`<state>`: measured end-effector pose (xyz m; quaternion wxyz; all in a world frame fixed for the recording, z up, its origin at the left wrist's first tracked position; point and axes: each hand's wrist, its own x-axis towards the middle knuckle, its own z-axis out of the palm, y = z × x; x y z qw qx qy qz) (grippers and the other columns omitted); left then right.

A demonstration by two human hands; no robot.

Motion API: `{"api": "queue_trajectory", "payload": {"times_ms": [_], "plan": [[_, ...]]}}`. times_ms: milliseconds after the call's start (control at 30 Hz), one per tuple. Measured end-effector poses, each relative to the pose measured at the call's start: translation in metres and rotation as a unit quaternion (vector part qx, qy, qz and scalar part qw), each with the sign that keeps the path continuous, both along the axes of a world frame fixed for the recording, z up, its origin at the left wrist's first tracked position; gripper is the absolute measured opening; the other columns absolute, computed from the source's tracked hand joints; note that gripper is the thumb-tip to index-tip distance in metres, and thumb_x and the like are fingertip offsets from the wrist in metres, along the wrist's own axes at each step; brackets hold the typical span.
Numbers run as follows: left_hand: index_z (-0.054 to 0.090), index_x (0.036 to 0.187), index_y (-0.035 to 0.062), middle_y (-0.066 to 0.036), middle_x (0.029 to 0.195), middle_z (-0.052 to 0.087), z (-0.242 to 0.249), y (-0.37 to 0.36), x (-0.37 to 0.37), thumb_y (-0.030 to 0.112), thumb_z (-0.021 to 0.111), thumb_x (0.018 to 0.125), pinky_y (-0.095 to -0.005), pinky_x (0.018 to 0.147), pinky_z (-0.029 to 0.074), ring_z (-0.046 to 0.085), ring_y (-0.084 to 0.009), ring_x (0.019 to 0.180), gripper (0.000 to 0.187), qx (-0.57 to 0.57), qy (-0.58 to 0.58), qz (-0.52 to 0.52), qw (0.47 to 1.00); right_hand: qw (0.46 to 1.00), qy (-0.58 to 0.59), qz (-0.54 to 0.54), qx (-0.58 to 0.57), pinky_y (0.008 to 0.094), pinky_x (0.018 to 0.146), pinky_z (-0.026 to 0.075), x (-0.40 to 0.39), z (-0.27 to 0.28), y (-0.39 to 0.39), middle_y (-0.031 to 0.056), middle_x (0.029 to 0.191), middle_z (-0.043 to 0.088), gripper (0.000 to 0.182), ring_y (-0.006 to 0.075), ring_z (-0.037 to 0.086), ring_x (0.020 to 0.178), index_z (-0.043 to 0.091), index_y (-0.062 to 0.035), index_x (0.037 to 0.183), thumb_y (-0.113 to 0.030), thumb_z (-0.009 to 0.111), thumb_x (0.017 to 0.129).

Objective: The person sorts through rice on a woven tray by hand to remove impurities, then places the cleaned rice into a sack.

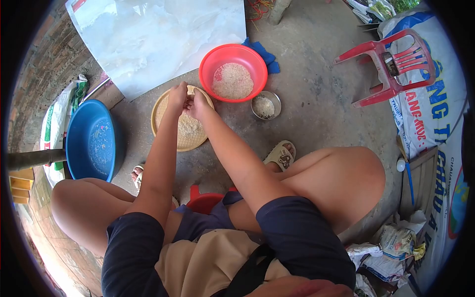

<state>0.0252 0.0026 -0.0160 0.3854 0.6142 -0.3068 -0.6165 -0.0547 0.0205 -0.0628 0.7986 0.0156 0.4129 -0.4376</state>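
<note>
A round woven bamboo tray [190, 143] lies on the floor in front of me, with pale, rice-like grains [188, 127] spread in it. Both hands are close together above its far part. My left hand [177, 97] has its fingers curled inward. Beside it, my right hand [198, 105] is also closed, its fingertips meeting those of the left. Whatever they pinch is too small to make out. Just beyond, to the right, a red plastic basin [207, 74] holds more grains. A small metal bowl [278, 104] with some grains stands by that basin.
A blue basin [74, 143] stands at left, with bits stuck inside. A white glossy sheet [158, 44] lies ahead, a blue cloth [264, 55] near its corner. On the right are a red plastic chair [378, 64] and a large printed sack [430, 109]. Crumpled bags [391, 247] lie lower right.
</note>
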Motion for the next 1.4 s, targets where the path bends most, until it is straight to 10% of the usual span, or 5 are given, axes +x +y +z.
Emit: {"api": "queue_trajectory", "payload": {"times_ms": [167, 500, 733, 867, 1400], "plan": [[0.063, 0.083, -0.0043, -0.016, 0.072, 0.064, -0.032, -0.014, -0.009, 0.026, 0.048, 0.082, -0.0368, 0.055, 0.05, 0.063, -0.0289, 0.058, 0.034, -0.179, -0.444, -0.219, 0.85, 0.995, -0.081, -0.032, -0.054, 0.0354, 0.077, 0.046, -0.002, -0.012, -0.007, 0.003, 0.088, 0.058, 0.029, 0.0165, 0.056, 0.08, 0.052, -0.0123, 0.092, -0.034, 0.034, 0.091], [0.063, 0.089, -0.0019, -0.019, 0.077, 0.064, 0.026, -0.009, -0.019, 0.025, 0.051, 0.08, -0.0378, 0.061, 0.051, 0.065, -0.0282, 0.066, 0.031, -0.09, -0.408, -0.329, 0.847, 0.999, -0.032, -0.033, -0.014, 0.0301, 0.057, 0.043, -0.021, -0.006, -0.009, 0.0026, 0.072, 0.055, 0.016, 0.0145, 0.052, 0.062, 0.053, -0.0106, 0.084, -0.022, 0.042, 0.087], [0.064, 0.089, 0.0018, -0.022, 0.084, 0.063, 0.011, -0.009, 0.0, 0.027, 0.051, 0.079, -0.0417, 0.075, 0.047, 0.061, -0.0357, 0.083, 0.03, -0.208, -0.45, -0.145, 0.856, 0.963, 0.255, -0.038, -0.082, 0.0327, 0.047, 0.041, -0.05, 0.0, -0.014, 0.0061, 0.055, 0.051, 0.027, 0.0176, 0.048, 0.047, 0.055, -0.0042, 0.068, -0.023, 0.044, 0.084], [0.063, 0.091, 0.0015, -0.02, 0.087, 0.064, -0.006, -0.006, 0.007, 0.028, 0.051, 0.079, -0.0405, 0.076, 0.047, 0.061, -0.0347, 0.085, 0.031, -0.17, -0.449, -0.196, 0.855, 0.69, 0.651, -0.264, -0.173, 0.0452, 0.057, 0.042, -0.088, 0.016, -0.009, 0.022, 0.062, 0.057, 0.032, 0.0388, 0.053, 0.056, 0.056, 0.0032, 0.066, -0.023, 0.044, 0.081], [0.043, 0.129, 0.0044, -0.023, 0.124, 0.049, -0.061, 0.025, 0.005, 0.034, 0.06, 0.076, -0.0387, 0.096, 0.039, 0.047, -0.0338, 0.116, 0.063, -0.085, -0.448, -0.4, 0.795, 0.638, 0.682, -0.19, 0.303, 0.0483, 0.085, 0.041, -0.178, -0.023, 0.013, 0.0236, 0.109, 0.051, 0.041, 0.0365, 0.052, 0.103, 0.052, 0.0075, 0.105, -0.028, 0.044, 0.086]]}}
